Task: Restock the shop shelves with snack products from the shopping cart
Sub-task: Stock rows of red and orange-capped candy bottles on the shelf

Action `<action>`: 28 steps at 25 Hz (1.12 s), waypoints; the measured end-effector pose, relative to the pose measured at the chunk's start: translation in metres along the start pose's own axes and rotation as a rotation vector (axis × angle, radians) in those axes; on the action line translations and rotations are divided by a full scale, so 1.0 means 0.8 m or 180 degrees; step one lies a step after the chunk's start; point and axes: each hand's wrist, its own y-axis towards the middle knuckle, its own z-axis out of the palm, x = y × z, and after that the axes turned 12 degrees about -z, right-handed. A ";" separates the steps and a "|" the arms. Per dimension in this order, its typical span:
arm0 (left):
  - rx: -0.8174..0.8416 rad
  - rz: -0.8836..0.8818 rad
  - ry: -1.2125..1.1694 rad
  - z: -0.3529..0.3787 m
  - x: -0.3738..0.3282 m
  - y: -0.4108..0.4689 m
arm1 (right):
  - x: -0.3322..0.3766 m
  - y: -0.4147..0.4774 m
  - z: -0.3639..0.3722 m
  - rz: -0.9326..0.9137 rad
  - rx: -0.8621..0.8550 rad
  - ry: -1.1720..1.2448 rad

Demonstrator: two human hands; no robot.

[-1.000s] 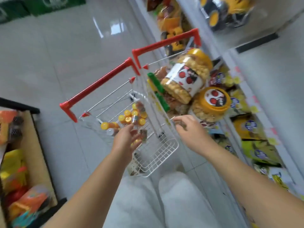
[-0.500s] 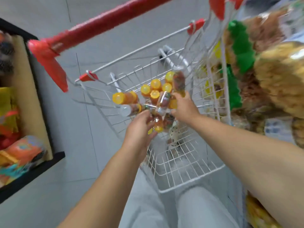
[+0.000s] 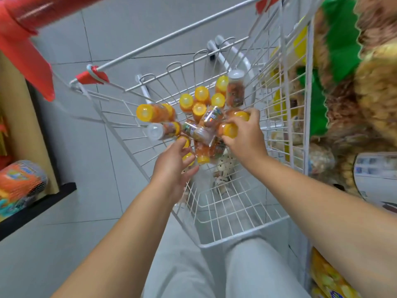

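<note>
While the person bends over the white wire shopping cart (image 3: 242,227), a heap of small clear plastic snack bottles with yellow caps (image 3: 199,108) lies in its basket. The right hand (image 3: 245,140) has its fingers curled round two of them at the heap's near edge. The left hand (image 3: 171,166), just beside it, clutches yellow-capped bottles too.

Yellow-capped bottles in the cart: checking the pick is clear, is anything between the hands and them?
Nothing visible. Both hands are inside the wire cart, at the yellow-capped bottles: the right hand grips two, the left hand holds some at the pile's near edge.
</note>
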 end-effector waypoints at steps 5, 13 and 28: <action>0.0538 -0.0230 0.0761 0.007 -0.001 -0.009 | 0.037 -0.080 -0.081 -0.0230 -0.0002 0.1261; 0.0769 -0.0106 0.0232 0.000 -0.011 0.004 | 0.062 0.009 -0.072 -0.0204 0.0635 0.1130; 0.0945 -0.0507 -0.1649 -0.020 -0.004 0.010 | 0.053 0.077 0.036 0.0315 0.0097 -0.0295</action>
